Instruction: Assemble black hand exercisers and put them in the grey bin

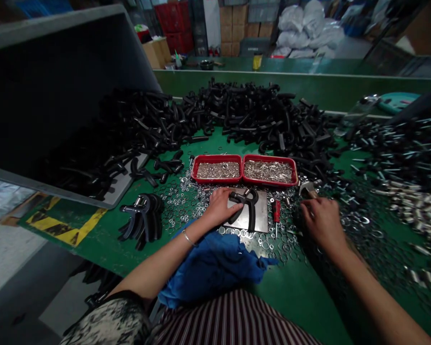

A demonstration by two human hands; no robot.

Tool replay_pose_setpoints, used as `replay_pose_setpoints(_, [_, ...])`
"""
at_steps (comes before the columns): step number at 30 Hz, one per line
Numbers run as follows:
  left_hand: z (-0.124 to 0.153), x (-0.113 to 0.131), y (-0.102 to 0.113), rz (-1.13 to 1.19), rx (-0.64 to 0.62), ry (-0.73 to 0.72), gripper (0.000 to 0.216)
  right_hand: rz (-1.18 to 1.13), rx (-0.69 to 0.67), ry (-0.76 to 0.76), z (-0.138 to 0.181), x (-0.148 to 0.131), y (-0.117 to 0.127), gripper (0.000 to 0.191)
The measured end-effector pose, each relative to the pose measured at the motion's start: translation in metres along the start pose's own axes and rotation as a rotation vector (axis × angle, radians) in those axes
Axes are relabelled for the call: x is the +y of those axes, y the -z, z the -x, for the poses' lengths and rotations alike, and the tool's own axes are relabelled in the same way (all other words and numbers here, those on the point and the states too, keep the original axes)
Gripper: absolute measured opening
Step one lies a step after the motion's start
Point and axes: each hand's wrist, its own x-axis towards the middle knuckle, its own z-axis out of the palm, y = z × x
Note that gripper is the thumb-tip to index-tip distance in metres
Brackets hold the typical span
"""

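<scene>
**Q:** State the layout, from the largest item down.

**A:** The green tabletop [294,287] carries the assembly. A grey bin [70,24] lies on its side at the left, its mouth facing the work area. A heap of black parts [251,110] spreads from that mouth across the far side.

**Q:** Specify the mid-size items.

**A:** A crumpled blue cloth [215,268] lies at the near edge. A small stack of black parts [143,215] stands near the bin. Two red trays sit end to end: the left tray [215,181] contains small metal pieces [217,170]; the right tray [269,182] contains metal pins [269,170]. A metal plate [261,215] lies just in front of them.

**Q:** Specify the condition of each hand.

**A:** The left hand [221,207] is partly closed, thumb and fingers gripping one black part [252,211] on the plate. The right hand [323,218] is curled around the grip of a hammer [305,188], right of the plate.

**Q:** And the smallest items?

**A:** A red-handled screwdriver [277,211] lies just beside the plate, shaft toward the near edge. Loose metal rings [248,235] are scattered around the plate.
</scene>
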Motion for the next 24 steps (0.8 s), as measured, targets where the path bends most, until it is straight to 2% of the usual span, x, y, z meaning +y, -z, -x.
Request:
replay_pose_setpoints(3, [-0.002,-0.005,0.004,-0.008,-0.029,-0.11,0.07,-0.039,-0.256,-0.086,-0.004,-0.05,-0.004,0.043])
replay_pose_setpoints(5, [-0.003,-0.005,0.006,0.032,-0.114,-0.211,0.057,-0.005,-0.317,-0.153,-0.006,-0.069,-0.008,0.049])
replay_pose_setpoints(7, [-0.002,-0.004,0.005,0.066,-0.155,-0.256,0.047,0.003,-0.323,-0.175,-0.01,-0.071,-0.011,0.049])
replay_pose_setpoints(10, [0.001,-0.002,0.0,0.072,-0.126,-0.246,0.047,-0.152,-0.287,-0.175,-0.017,-0.055,-0.007,0.04])
replay_pose_setpoints(14, [0.004,-0.001,-0.009,0.083,-0.089,-0.233,0.047,-0.58,-0.047,-0.234,-0.03,-0.046,0.009,0.036])
replay_pose_setpoints(16, [0.005,-0.001,-0.012,0.093,-0.074,-0.23,0.047,-0.847,0.026,-0.249,-0.036,-0.058,0.013,0.036])
replay_pose_setpoints(19, [0.006,-0.001,-0.015,0.099,-0.063,-0.215,0.046,-1.208,0.018,-0.273,-0.042,-0.09,0.005,0.034])
replay_pose_setpoints(22, [0.008,0.0,-0.016,0.106,-0.055,-0.199,0.046,-1.3,-0.019,-0.339,-0.045,-0.115,-0.013,0.034])
replay_pose_setpoints(24, [0.009,0.0,-0.015,0.114,-0.055,-0.194,0.047,-1.302,-0.028,-0.359,-0.046,-0.122,-0.024,0.034])
